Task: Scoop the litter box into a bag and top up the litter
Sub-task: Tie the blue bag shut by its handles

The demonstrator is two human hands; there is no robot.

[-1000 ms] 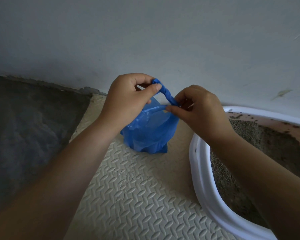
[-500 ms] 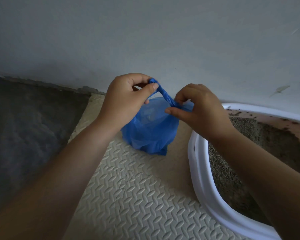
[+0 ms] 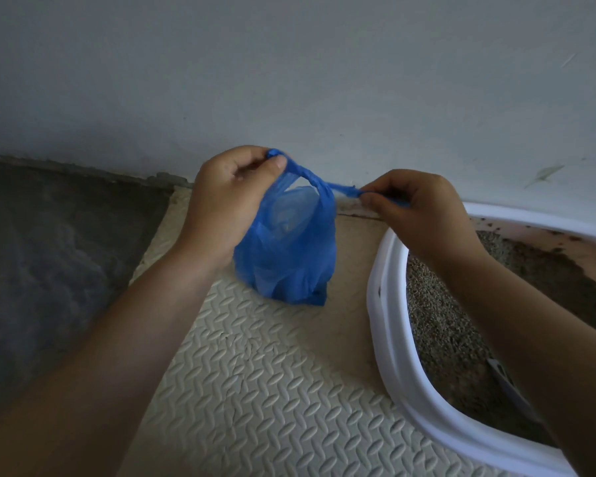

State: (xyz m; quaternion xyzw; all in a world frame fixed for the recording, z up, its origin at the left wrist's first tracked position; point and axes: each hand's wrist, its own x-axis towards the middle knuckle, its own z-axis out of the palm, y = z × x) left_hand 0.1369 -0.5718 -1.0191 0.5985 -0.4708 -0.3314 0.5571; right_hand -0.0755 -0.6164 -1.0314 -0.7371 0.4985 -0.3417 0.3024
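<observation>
While the blue plastic bag (image 3: pixel 286 256) rests on the cream foam mat (image 3: pixel 255 390) by the far wall, its twisted handles cross in a loose knot above it. The left hand (image 3: pixel 227 201) pinches one end, closer to the knot. The right hand (image 3: pixel 424 215) pinches the other end, drawn rightward, so tightening likely means pulling apart left-right. The litter box (image 3: pixel 393 356) sits just right.

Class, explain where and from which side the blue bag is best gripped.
Grip the twisted handles at the top of the blue bag, from above. There the film is gathered into a narrow cord over a soft, bulging body; the left hand and right hand pinch its two ends.
</observation>
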